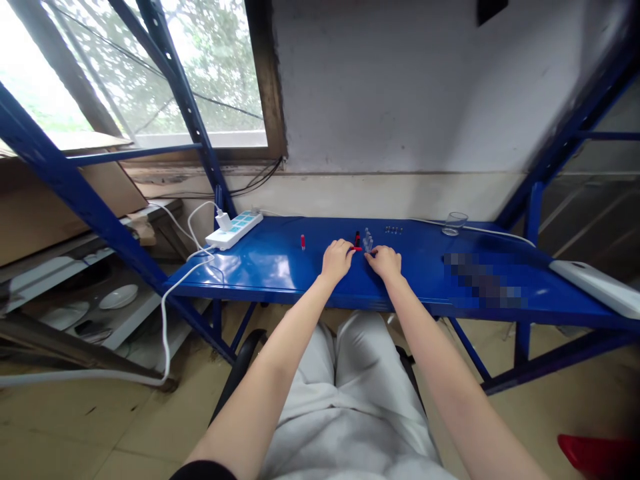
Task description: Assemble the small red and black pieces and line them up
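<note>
Both my arms reach out to the blue metal shelf point(280, 270). My left hand point(337, 259) is curled and pinches a small red piece point(357, 249) at its fingertips. My right hand point(384, 261) is closed too, fingertips at a small clear plastic object point(368, 241); I cannot make out what it grips. A small black and red part point(357, 237) stands just behind the hands. A short red piece point(303, 242) stands alone to the left.
A white power strip point(234, 230) with a plugged charger and white cable lies at the shelf's left. A row of tiny dark parts point(393, 230) and a clear glass point(455, 223) sit farther back right. A white flat object point(595, 287) lies at right.
</note>
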`<control>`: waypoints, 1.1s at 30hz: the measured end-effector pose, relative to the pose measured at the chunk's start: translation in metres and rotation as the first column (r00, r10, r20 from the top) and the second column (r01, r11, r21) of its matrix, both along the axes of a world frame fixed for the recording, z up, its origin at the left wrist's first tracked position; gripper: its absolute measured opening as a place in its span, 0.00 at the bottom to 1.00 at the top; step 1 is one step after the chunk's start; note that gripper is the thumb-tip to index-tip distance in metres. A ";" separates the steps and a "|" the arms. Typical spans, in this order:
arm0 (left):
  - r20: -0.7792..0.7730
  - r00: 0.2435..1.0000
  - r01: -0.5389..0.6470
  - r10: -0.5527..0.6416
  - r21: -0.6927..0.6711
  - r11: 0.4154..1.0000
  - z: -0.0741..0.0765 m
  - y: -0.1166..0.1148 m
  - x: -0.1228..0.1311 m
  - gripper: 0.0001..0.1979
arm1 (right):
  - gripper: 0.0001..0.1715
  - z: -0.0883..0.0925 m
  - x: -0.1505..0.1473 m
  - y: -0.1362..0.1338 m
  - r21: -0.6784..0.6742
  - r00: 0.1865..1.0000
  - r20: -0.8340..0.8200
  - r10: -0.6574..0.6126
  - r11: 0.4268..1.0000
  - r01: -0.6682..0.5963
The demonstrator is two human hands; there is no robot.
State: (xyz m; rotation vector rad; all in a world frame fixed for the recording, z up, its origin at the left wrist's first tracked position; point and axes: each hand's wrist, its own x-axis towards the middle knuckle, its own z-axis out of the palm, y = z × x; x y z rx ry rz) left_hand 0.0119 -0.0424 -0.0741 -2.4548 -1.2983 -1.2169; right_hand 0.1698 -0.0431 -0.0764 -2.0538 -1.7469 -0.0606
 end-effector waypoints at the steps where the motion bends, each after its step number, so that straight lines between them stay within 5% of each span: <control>1: 0.032 0.999 0.017 -0.017 0.017 1.000 0.000 -0.001 -0.001 0.11 | 0.17 0.001 -0.001 0.000 -0.004 1.000 -0.007 -0.003 1.000 0.003; 12: 0.109 0.991 0.069 -0.081 0.110 0.992 0.001 -0.005 -0.003 0.14 | 0.12 0.003 -0.005 0.003 -0.005 0.997 -0.077 -0.021 1.000 0.021; 22: 0.170 0.983 0.045 -0.064 0.113 0.993 -0.001 -0.003 -0.006 0.13 | 0.10 0.005 -0.009 -0.011 0.110 0.972 0.103 0.213 0.968 -0.224; 33: 0.212 0.977 0.004 -0.017 0.060 0.998 0.002 -0.006 -0.007 0.13 | 0.09 0.003 -0.011 -0.010 0.100 0.954 0.171 0.245 0.959 -0.264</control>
